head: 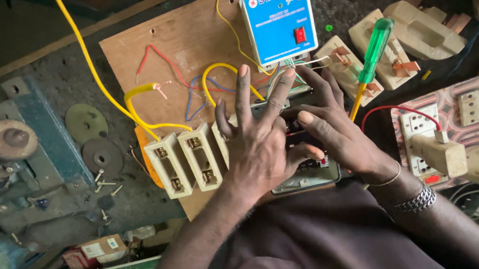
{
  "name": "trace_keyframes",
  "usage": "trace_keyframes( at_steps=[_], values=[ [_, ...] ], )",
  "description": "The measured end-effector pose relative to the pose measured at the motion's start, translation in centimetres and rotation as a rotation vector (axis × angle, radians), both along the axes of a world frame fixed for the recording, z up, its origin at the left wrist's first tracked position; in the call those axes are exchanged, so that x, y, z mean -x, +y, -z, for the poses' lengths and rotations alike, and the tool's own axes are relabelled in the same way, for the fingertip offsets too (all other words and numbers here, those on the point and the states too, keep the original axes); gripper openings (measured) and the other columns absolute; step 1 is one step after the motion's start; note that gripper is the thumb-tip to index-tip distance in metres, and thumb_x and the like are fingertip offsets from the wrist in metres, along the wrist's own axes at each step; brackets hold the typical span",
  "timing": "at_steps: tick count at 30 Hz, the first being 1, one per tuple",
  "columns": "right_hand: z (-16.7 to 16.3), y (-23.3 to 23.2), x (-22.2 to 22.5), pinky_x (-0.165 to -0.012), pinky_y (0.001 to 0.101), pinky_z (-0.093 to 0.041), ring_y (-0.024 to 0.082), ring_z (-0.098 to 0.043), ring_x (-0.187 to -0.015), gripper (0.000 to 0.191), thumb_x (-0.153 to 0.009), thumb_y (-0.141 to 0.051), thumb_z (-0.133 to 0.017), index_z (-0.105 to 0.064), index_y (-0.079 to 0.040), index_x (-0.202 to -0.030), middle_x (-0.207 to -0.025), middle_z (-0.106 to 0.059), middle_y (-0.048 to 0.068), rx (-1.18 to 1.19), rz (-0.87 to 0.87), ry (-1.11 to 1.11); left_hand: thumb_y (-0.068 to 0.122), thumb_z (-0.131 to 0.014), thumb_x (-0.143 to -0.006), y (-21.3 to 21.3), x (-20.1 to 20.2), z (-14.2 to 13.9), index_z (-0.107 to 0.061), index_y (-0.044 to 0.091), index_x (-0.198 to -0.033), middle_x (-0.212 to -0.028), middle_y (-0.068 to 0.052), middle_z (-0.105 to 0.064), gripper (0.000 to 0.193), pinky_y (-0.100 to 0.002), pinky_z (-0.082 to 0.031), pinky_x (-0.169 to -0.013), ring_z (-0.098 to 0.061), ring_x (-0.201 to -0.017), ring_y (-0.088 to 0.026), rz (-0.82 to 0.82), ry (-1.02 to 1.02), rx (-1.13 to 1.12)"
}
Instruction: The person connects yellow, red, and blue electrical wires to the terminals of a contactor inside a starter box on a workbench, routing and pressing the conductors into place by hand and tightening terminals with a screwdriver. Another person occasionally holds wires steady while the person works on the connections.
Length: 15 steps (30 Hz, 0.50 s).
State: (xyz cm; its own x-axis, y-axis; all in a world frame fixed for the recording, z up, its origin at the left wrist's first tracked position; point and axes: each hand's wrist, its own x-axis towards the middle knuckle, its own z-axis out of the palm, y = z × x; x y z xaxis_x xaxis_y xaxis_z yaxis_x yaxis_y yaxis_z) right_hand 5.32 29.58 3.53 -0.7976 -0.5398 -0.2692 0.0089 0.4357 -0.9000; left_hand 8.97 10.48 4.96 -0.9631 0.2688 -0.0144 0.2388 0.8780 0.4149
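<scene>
My left hand (259, 144) lies flat, fingers spread, over a dark switch unit with a grey frame (311, 177) on a plywood board (187, 42). My right hand (333, 125) rests on the same unit from the right, fingers curled around its top edge near a bundle of thin wires. A screwdriver with a green handle and yellow shaft (370, 64) stands tucked between the right hand's fingers. Two cream fuse holders (184, 161) sit just left of my left hand, fed by yellow wires (141, 109).
A blue and white box with a red switch (280, 25) is fixed at the board's top. Cream fuse parts (407, 33) lie at the upper right. A white socket plate with a plug (428, 142) sits at the right. Metal discs (91, 138) and screws lie on the left.
</scene>
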Motion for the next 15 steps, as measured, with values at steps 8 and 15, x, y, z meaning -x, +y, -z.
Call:
trace_keyframes(
  at_steps=[8, 15],
  values=[
    [1.0, -3.1, -0.7, -0.126, 0.0586, -0.013, 0.051, -0.015, -0.153, 0.021, -0.084, -0.029, -0.077, -0.080, -0.011, -0.095, -0.161, -0.039, 0.014, -0.330, 0.164, 0.267, 0.069, -0.021, -0.108, -4.0, 1.8, 2.2, -0.075, 0.006, -0.091, -0.174, -0.007, -0.024, 0.085, -0.075, -0.003, -0.129, -0.002, -0.161, -0.056, 0.120, -0.046, -0.400],
    [0.7, -4.5, -1.2, -0.125, 0.0588, -0.012, 0.051, -0.014, -0.152, 0.022, -0.078, -0.033, -0.082, -0.082, -0.013, -0.089, -0.157, -0.044, 0.013, -0.430, 0.256, 0.334, 0.069, -0.020, -0.108, -4.9, 2.3, 2.8, -0.077, 0.010, -0.092, -0.175, -0.009, -0.019, 0.083, -0.073, 0.003, -0.131, 0.003, -0.161, -0.058, 0.147, -0.076, -0.521]
  ],
)
